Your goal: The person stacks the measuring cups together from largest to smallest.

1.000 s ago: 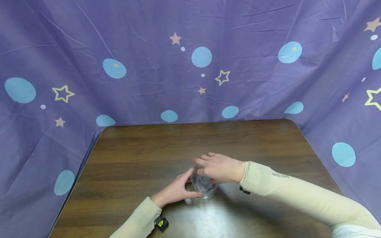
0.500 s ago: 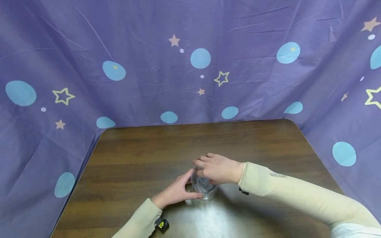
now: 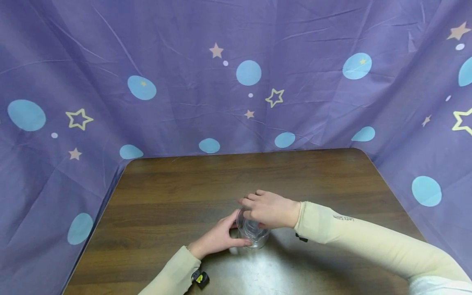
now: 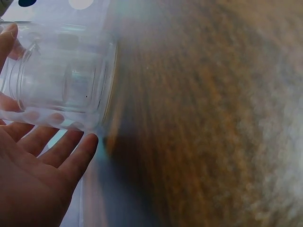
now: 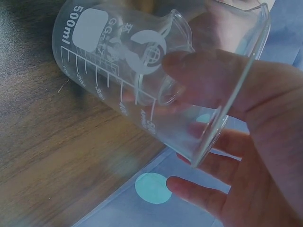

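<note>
A clear 500 ml glass beaker (image 5: 92, 64) with white markings stands upright on the table, nearer its front. Nested inside is a smaller clear beaker (image 5: 179, 30), its spouted rim below the larger one's. My left hand (image 3: 217, 237) holds the large beaker from the left, thumb on the near side. Its fingers lie fairly straight along the far wall in the left wrist view. From above, my right hand (image 3: 274, 209) reaches over the rim. Its thumb is inside the large beaker, pinching the small beaker near its rim, while some fingers show through the glass.
A brown wood-grain table (image 3: 173, 196) spreads around the beakers. Behind it and along both sides hangs a purple curtain (image 3: 184, 82) with blue dots and stars. Glare brightens the tabletop near its front.
Both hands and the beakers keep nearly the same positions; the head view shifts only slightly.
</note>
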